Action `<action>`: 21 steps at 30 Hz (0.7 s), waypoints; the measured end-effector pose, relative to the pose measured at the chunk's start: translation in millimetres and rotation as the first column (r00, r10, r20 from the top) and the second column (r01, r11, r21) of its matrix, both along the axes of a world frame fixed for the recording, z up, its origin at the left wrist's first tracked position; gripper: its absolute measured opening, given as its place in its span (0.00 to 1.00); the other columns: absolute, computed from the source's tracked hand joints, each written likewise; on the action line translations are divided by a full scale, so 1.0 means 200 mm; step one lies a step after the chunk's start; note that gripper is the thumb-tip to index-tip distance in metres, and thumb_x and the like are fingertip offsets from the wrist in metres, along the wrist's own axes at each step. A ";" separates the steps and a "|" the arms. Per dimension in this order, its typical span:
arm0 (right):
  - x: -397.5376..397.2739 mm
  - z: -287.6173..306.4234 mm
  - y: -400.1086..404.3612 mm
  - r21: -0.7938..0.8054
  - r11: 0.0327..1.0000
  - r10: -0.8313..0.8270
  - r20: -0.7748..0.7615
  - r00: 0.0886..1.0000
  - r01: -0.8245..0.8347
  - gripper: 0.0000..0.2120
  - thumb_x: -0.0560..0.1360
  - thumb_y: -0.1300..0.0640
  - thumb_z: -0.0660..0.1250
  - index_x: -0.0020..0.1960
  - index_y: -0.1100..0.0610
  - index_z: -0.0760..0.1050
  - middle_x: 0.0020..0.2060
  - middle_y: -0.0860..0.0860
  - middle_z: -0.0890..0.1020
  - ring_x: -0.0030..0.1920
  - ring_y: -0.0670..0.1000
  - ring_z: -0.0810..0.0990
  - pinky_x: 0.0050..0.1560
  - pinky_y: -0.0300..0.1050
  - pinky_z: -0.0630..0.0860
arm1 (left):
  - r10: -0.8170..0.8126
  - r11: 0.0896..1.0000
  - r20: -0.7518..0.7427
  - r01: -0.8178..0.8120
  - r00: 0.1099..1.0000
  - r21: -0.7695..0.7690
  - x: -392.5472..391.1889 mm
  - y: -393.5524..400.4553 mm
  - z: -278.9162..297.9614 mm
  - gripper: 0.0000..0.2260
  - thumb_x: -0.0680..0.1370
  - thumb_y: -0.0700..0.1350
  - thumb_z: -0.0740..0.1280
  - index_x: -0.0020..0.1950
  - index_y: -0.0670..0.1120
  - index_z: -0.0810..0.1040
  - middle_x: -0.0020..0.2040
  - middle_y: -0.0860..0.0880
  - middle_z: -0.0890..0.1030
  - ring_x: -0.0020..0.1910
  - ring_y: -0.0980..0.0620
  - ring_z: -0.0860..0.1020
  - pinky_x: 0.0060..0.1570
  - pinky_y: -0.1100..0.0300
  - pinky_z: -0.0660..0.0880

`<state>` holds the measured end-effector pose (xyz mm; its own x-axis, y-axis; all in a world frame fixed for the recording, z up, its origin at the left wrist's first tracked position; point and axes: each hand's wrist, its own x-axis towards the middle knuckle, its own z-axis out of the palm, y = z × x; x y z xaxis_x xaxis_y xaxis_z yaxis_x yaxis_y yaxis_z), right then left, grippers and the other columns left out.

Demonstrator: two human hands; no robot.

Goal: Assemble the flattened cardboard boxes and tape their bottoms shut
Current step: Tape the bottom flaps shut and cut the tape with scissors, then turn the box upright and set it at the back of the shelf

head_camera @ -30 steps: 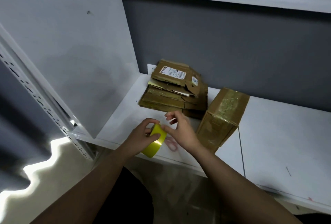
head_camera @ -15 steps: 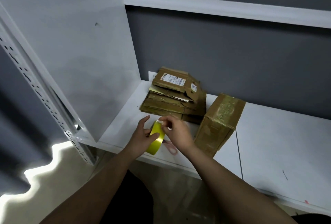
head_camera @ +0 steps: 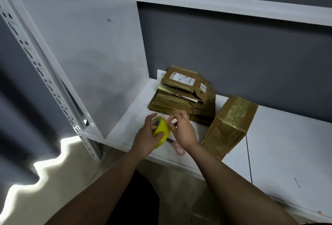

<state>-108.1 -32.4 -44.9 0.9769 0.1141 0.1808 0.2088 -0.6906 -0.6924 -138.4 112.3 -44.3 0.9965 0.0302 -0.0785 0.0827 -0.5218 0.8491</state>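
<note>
A yellow tape roll (head_camera: 161,131) is held in my left hand (head_camera: 145,139) above the front edge of the white shelf (head_camera: 280,145). The fingertips of my right hand (head_camera: 183,131) pinch at the roll's rim, at the tape's end. A stack of flattened cardboard boxes (head_camera: 185,95) lies at the back of the shelf, just beyond my hands. To the right an assembled box (head_camera: 230,125), wrapped in shiny tape, stands tilted on the shelf.
Pink-handled scissors (head_camera: 177,148) lie on the shelf under my hands, partly hidden. A white side panel (head_camera: 80,45) and a perforated upright (head_camera: 45,73) close off the left. An upper shelf (head_camera: 233,7) runs overhead. Dark grey wall lies behind.
The roll has turned in my left hand so its hole faces up more. My right fingertips have shifted onto its rim. The view has moved slightly.
</note>
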 end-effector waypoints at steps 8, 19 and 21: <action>0.03 -0.13 -0.10 -0.157 0.983 -0.115 -0.155 0.981 0.090 0.13 0.79 0.56 0.63 0.63 0.51 0.72 0.57 0.49 0.79 0.50 0.50 0.78 0.42 0.41 0.74 | -0.064 0.789 0.056 0.016 0.996 0.615 0.12 0.02 -0.13 0.25 0.75 0.47 0.69 0.69 0.47 0.64 0.61 0.46 0.76 0.59 0.46 0.75 0.53 0.55 0.73; 0.04 -0.16 -0.20 -0.120 0.991 -0.088 -0.214 0.973 0.063 0.08 0.79 0.56 0.62 0.56 0.52 0.77 0.54 0.48 0.80 0.49 0.48 0.78 0.43 0.39 0.74 | -0.019 0.517 -0.098 0.093 0.995 0.851 0.24 0.05 -0.32 0.28 0.79 0.45 0.63 0.75 0.43 0.54 0.61 0.43 0.76 0.57 0.45 0.78 0.51 0.54 0.75; 0.01 -0.14 -0.22 -0.085 0.995 -0.060 -0.215 0.975 0.043 0.07 0.79 0.57 0.63 0.55 0.53 0.77 0.54 0.48 0.81 0.49 0.48 0.79 0.44 0.39 0.74 | -0.015 0.553 -0.152 0.135 0.988 0.822 0.24 0.05 -0.32 0.29 0.79 0.46 0.62 0.75 0.42 0.52 0.64 0.42 0.75 0.60 0.44 0.77 0.54 0.53 0.75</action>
